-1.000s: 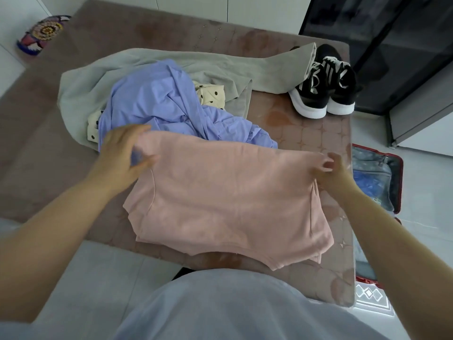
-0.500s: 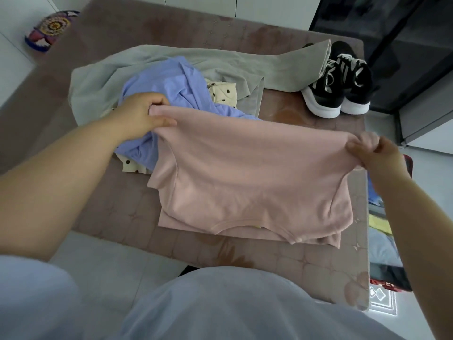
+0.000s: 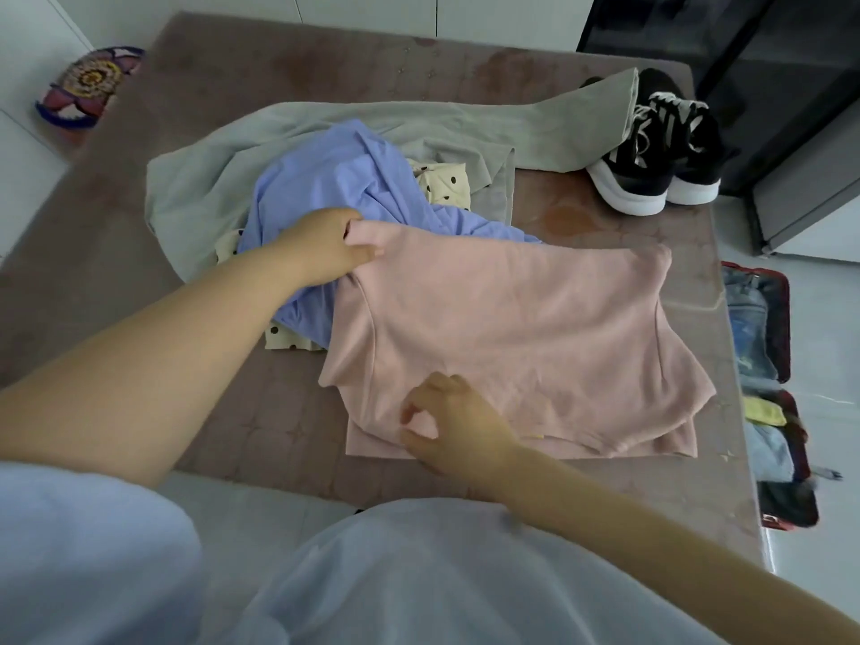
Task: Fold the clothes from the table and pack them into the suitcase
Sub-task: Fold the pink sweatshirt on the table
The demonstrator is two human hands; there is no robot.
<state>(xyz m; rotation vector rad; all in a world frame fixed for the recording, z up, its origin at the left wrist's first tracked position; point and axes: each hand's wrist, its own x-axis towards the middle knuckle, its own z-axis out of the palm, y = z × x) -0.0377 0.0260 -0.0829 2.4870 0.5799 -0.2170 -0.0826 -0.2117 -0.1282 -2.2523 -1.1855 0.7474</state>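
A pink top (image 3: 516, 332) lies folded on the brown table (image 3: 232, 412) in front of me. My left hand (image 3: 325, 246) grips its far left corner. My right hand (image 3: 453, 423) hovers at the near left edge of the pink top, fingers loosely curled and holding nothing. Behind the pink top lie a lilac garment (image 3: 335, 179), a cream dotted garment (image 3: 442, 186) and a grey-green garment (image 3: 209, 179), all unfolded. The red suitcase (image 3: 786, 318) lies open on the floor right of the table, with several clothes inside.
A pair of black-and-white sneakers (image 3: 656, 155) stands at the table's far right corner. A patterned cushion (image 3: 88, 86) lies beyond the far left corner. A dark glass cabinet (image 3: 768, 62) stands at the back right.
My right hand let go of the pink top's right corner and moved across to its near left edge. The top has settled flat on the table. My left hand kept its grip.
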